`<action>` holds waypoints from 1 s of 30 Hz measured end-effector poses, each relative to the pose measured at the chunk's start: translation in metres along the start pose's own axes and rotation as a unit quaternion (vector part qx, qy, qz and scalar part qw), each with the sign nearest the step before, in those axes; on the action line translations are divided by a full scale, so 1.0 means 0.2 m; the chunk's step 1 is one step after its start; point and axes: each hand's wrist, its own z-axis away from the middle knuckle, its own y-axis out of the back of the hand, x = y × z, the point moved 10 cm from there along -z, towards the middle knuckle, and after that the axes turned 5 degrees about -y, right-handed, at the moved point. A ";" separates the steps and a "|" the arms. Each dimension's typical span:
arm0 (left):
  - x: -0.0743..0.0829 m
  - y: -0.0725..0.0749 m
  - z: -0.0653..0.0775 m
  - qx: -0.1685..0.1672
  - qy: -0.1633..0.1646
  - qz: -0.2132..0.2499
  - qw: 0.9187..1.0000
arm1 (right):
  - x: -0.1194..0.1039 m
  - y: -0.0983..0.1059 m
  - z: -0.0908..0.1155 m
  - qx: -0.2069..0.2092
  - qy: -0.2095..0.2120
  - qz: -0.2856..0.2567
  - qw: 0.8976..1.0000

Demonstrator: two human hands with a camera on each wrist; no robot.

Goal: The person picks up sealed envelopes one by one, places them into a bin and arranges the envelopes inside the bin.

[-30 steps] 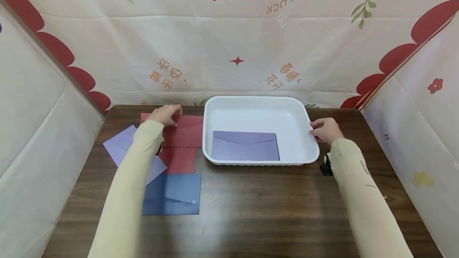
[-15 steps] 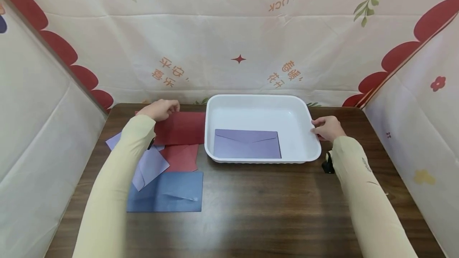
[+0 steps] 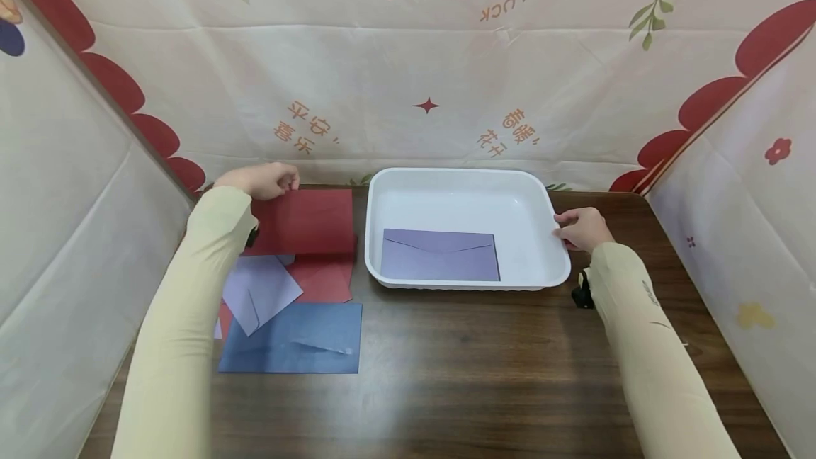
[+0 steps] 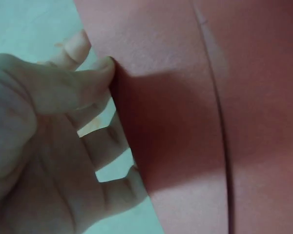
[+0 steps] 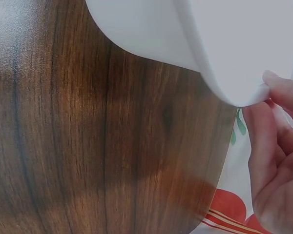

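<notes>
My left hand (image 3: 255, 180) pinches the far edge of a dark red envelope (image 3: 306, 224) at the left back of the table. In the left wrist view the thumb lies on the near face of the red envelope (image 4: 171, 126), with fingers behind it. At the right, my right hand (image 3: 583, 228) grips the rim of a white tray (image 3: 459, 177) between thumb and fingers. The right wrist view shows the thumb over the tray rim (image 5: 234, 92) and fingers under it. Inside the tray, along its near side, lies a purple envelope (image 3: 440, 257).
Left of the tray, a light purple envelope (image 3: 263, 292) overlaps a blue envelope (image 3: 299, 342) and a lighter red envelope (image 3: 325, 280). My left sleeve hides part of this pile. A printed cloth (image 3: 370, 69) hangs along the table's back and sides.
My left hand has moved left and back, drawing the dark red envelope away from the tray and lifting it. My right hand stays on the tray rim.
</notes>
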 end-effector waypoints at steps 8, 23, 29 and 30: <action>0.10 0.05 0.01 -0.025 0.027 -0.003 0.999 | 0.00 0.00 0.00 0.000 -0.006 -0.006 1.000; 0.43 0.02 -0.19 -0.018 -0.006 -0.029 0.999 | 0.02 -0.01 -0.01 -0.006 -0.010 -0.005 1.000; 0.56 -0.03 -0.33 -0.026 -0.034 -0.044 0.998 | 0.02 -0.01 0.00 -0.001 -0.012 0.000 1.000; 0.58 -0.04 -0.35 -0.028 -0.040 -0.041 0.998 | 0.02 -0.01 0.00 -0.001 -0.012 0.000 1.000</action>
